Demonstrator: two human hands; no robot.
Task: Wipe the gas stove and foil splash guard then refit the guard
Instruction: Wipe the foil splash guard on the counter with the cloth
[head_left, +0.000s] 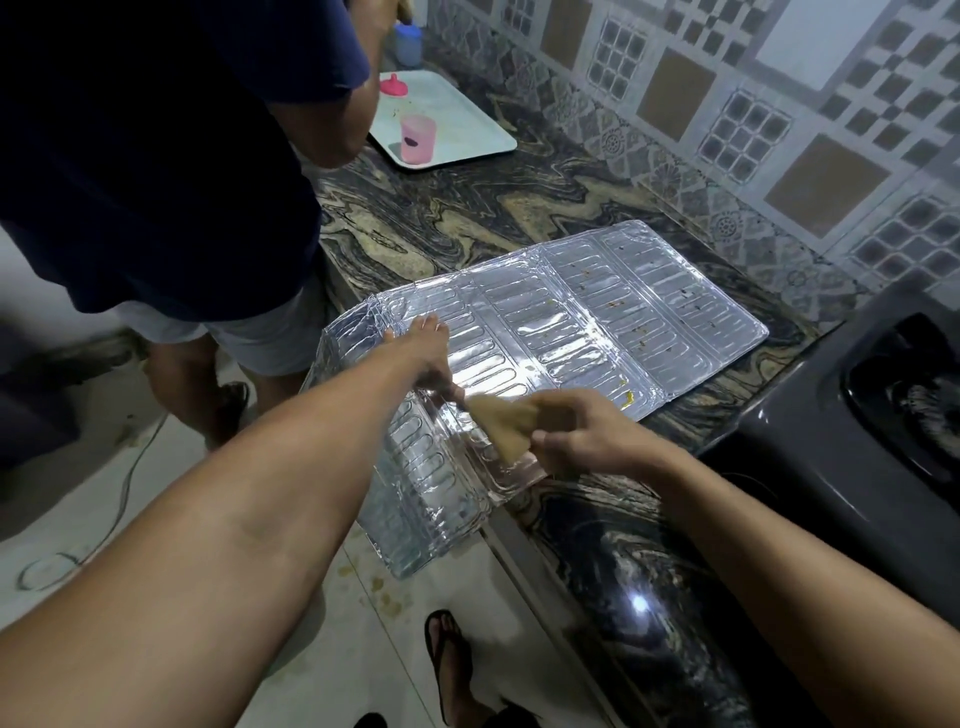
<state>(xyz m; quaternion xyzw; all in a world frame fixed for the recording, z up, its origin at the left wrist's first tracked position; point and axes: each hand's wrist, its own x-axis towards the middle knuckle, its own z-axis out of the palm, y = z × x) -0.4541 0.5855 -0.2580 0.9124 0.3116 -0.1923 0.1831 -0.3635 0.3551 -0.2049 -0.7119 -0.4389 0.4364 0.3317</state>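
Your left hand pressed flat on the foil splash guard, lying thin and crease-prone beside the gas stove, while your right hand gripped a cloth.

Head camera looks down, close, over the marbled counter.

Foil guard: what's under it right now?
The foil splash guard lies flat on the marbled countertop; its near-left panels overhang the edge above the floor. Anything beneath the foil is hidden.
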